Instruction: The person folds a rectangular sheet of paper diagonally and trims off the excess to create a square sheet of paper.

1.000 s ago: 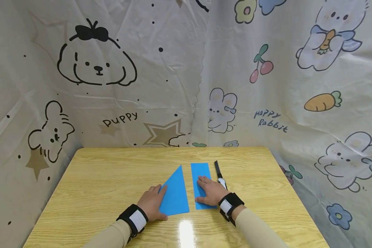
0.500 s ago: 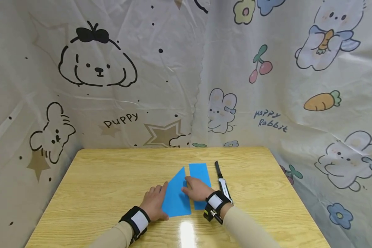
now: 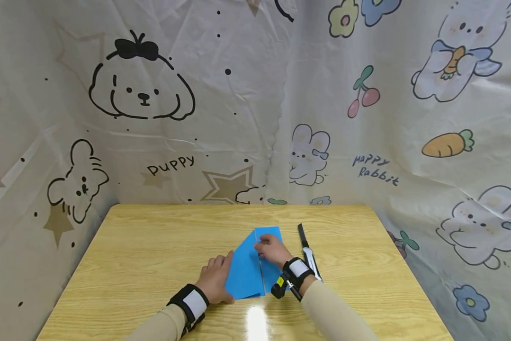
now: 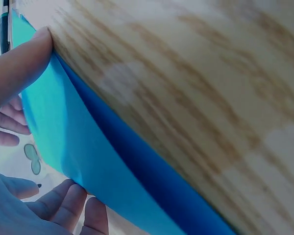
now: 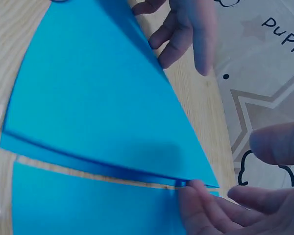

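A blue sheet of paper [image 3: 244, 274] lies folded on the table, its layers parted along the near edge and the right edge. My left hand [image 3: 215, 279] rests along its slanted fold: in the left wrist view the thumb [image 4: 24, 66] lies over the near edge and the fingers [image 4: 71, 203] touch the fold. My right hand [image 3: 274, 250] pinches at the right edge near the pointed tip, its other fingers [image 5: 274, 142] held off the paper. Beneath that hand lies a blue paper strip [image 3: 268, 230], separated from the folded sheet by a narrow gap.
A utility knife [image 3: 309, 255] with a black and white body lies right of the strip, partly behind the right wrist. The wooden table [image 3: 161, 237] ends at a printed cloth backdrop [image 3: 221, 142]. Black straps [image 3: 191, 303] with cameras circle both wrists.
My right hand came off the strip and moved left to the folded sheet's edge. The sheet now sits closer to the strip, its layers parted. My left hand shifted slightly right with it.
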The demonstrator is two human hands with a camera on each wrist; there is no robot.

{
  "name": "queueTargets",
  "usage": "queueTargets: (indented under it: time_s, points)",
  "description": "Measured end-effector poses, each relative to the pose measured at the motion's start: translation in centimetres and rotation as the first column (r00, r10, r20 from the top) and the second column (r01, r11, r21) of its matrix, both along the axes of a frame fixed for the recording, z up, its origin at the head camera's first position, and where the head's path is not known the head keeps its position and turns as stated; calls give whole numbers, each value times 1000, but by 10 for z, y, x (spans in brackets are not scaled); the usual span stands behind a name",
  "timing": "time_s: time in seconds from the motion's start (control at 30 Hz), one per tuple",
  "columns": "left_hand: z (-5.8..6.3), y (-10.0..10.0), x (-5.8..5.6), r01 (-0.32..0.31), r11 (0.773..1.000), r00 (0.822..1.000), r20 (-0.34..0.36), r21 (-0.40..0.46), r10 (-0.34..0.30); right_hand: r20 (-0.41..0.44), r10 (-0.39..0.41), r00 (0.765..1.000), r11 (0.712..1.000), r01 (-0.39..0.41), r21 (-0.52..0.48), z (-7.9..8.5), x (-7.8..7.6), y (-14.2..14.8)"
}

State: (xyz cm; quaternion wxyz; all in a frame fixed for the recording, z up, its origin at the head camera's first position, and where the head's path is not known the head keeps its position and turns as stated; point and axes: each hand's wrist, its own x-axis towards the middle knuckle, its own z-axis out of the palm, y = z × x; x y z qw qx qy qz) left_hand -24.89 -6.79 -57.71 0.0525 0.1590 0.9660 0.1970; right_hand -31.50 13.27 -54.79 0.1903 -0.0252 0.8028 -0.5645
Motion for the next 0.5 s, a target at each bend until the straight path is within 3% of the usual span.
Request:
queueTargets:
  time_s: [0.13, 0.27, 0.4, 0.5]
  points:
    - [0, -3, -1, 3, 1000, 1000, -2, 4, -3, 48, -25, 999, 997, 28, -68, 0, -3, -5]
    - [-3, -7, -2, 18, 1000, 1000, -19, 0, -18, 75, -13, 997, 1000, 11, 21, -5, -4, -15]
    - [-3, -12, -2, 36, 999, 996, -76, -40, -39, 32, 15, 999, 992, -19, 127, -7, -2, -26]
    - [6, -18, -6, 1, 1000, 998, -69, 30, 1, -8, 21, 1000, 994, -20, 106, -3, -2, -32]
